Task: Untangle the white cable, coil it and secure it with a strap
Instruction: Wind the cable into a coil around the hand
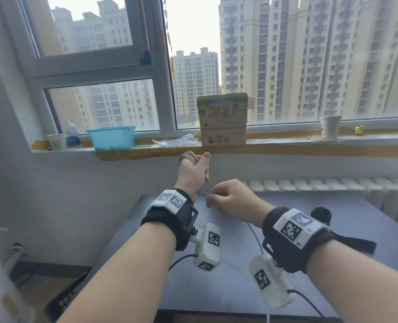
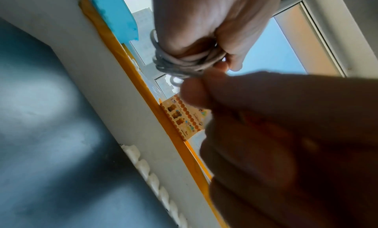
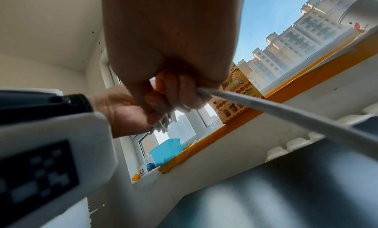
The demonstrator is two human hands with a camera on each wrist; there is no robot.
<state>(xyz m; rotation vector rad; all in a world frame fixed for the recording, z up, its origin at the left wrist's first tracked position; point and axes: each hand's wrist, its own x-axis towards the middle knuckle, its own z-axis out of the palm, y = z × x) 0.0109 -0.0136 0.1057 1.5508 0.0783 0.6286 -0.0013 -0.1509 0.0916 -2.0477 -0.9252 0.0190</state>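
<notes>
My left hand [image 1: 194,170] is raised above the far edge of the black table [image 1: 368,231], thumb up. Several turns of the white cable [image 1: 188,157] are wound around its fingers, and the coil [image 2: 184,63] shows close up in the left wrist view. Just right of it and lower, my right hand [image 1: 230,198] pinches the free strand of the cable [image 3: 266,105]. A short taut piece runs between the two hands. The loose length [image 1: 256,238] trails from the right hand across the table toward its near edge. A dark round object [image 1: 321,215] lies on the table behind my right wrist.
On the window sill stand a blue basket [image 1: 111,137], a smiley paper cup [image 1: 55,142], a small bottle [image 1: 71,136], a colourful box [image 1: 223,120], another paper cup [image 1: 330,127] and a yellow toy [image 1: 359,130]. A white radiator [image 1: 333,184] runs behind the table.
</notes>
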